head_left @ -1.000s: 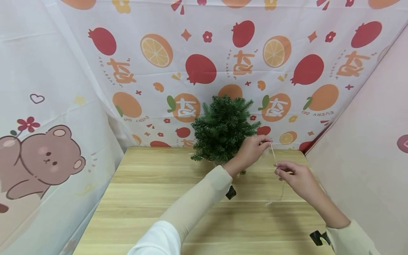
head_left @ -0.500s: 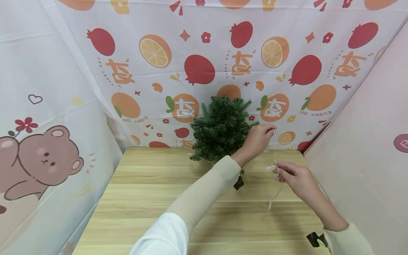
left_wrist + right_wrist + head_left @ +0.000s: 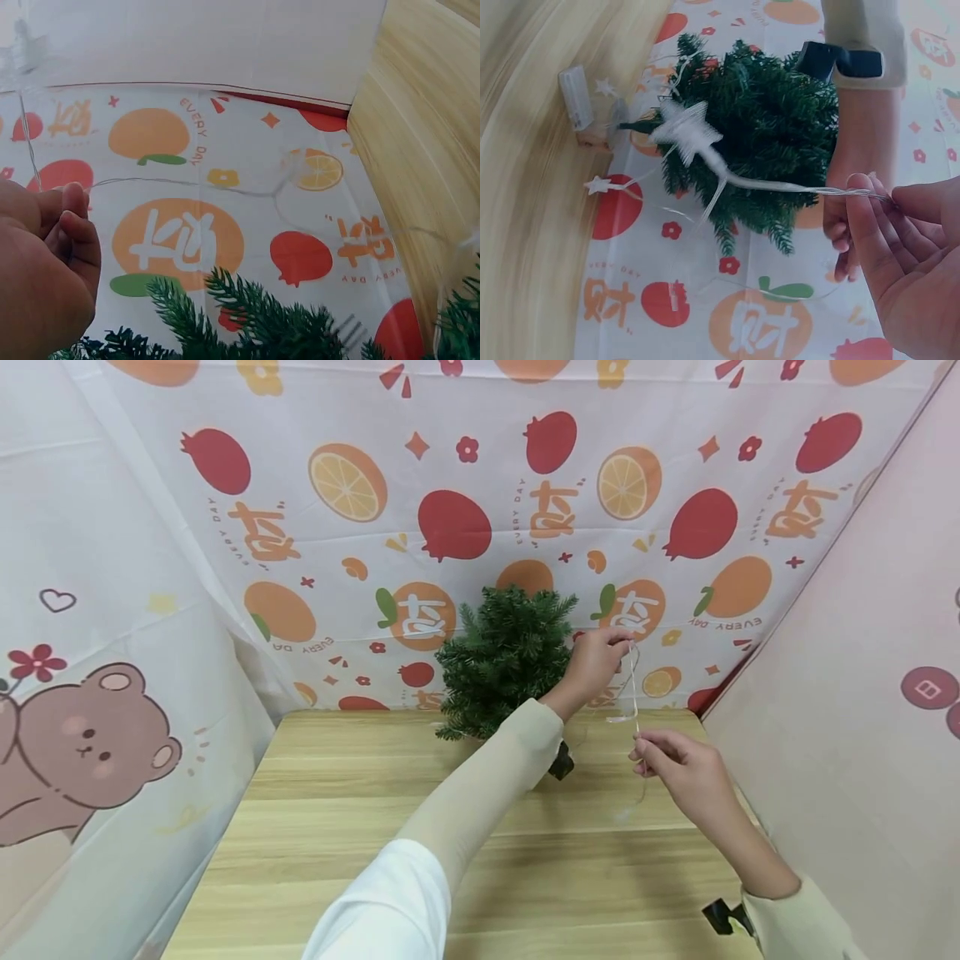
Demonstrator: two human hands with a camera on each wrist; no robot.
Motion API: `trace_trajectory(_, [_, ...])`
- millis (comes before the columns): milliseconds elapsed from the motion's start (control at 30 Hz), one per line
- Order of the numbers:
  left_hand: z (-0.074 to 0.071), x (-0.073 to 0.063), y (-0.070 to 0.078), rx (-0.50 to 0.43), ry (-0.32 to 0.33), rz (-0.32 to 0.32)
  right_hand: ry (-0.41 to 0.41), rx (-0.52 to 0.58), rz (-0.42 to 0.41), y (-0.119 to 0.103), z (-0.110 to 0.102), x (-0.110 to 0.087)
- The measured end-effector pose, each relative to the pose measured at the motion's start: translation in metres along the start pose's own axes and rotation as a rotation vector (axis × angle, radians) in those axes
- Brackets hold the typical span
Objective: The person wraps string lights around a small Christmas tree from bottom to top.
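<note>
Head view shows a thin pale string (image 3: 635,693) drawn nearly upright in the air, just right of a small green tree (image 3: 502,660) on a wooden table (image 3: 322,843). The left hand (image 3: 592,664) pinches it above, thumb against fingertips; the right hand (image 3: 686,768) pinches it lower down between thumb and fingers, a loose end hanging below. I judge the handling of the string to be partway: the length between the hands is off the branches, and other strands run near the tree's foot, though whether any is wound round it I cannot tell. A white star-shaped piece (image 3: 686,131) hangs on the string in the right wrist view. As for containers, a clear-looking box (image 3: 575,97) sits by the tree's base (image 3: 596,141); blur hides what either holds, if anything.
</note>
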State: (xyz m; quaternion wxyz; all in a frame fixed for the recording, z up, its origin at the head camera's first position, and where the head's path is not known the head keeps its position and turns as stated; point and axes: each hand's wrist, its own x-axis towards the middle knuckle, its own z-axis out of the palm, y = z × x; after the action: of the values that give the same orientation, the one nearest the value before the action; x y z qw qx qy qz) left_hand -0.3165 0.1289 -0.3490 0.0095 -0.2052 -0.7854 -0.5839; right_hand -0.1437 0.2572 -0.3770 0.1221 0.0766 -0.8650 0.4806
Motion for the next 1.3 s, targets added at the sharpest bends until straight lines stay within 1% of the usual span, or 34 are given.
trace_trajectory(67, [0.001, 0.004, 0.001, -0.060, 0.006, -0.022, 0.008, 0.001, -0.015, -0.003, 0.001, 0.000])
trace_trajectory(133, [0.001, 0.009, 0.002, -0.090, 0.022, -0.031, 0.013, 0.015, -0.026, -0.006, 0.002, 0.001])
trace_trajectory(300, [-0.001, 0.023, 0.007, -0.114, 0.056, -0.012, 0.021, 0.023, -0.025, -0.013, 0.005, 0.003])
trace_trajectory(433, [-0.001, 0.036, 0.014, -0.216, 0.048, -0.001, 0.068, -0.021, -0.038, -0.015, 0.006, 0.007])
trace_trajectory(500, [-0.001, 0.042, 0.017, -0.229, 0.060, -0.004, 0.086, -0.031, -0.055, -0.016, 0.007, 0.010])
trace_trajectory(600, [-0.003, 0.051, 0.023, -0.193, 0.100, -0.011, 0.090, -0.045, -0.076, -0.018, 0.009, 0.014])
trace_trajectory(667, [-0.005, 0.056, 0.027, -0.191, 0.111, -0.027, 0.090, -0.045, -0.092, -0.020, 0.011, 0.016])
trace_trajectory(800, [-0.010, 0.064, 0.035, -0.239, 0.092, -0.041, 0.112, -0.060, -0.116, -0.026, 0.013, 0.020])
trace_trajectory(867, [-0.013, 0.067, 0.039, -0.239, 0.088, -0.052, 0.117, -0.055, -0.128, -0.031, 0.015, 0.021])
trace_trajectory(967, [-0.018, 0.069, 0.047, -0.208, 0.100, -0.078, 0.121, -0.043, -0.149, -0.037, 0.018, 0.024])
trace_trajectory(1067, [-0.022, 0.072, 0.054, -0.167, 0.112, -0.089, 0.139, -0.053, -0.195, -0.043, 0.021, 0.025])
trace_trajectory(1200, [-0.030, 0.078, 0.059, -0.129, 0.094, -0.079, 0.158, -0.051, -0.227, -0.051, 0.025, 0.027])
trace_trajectory(1300, [-0.037, 0.082, 0.061, -0.129, 0.071, -0.080, 0.153, -0.021, -0.218, -0.057, 0.029, 0.029])
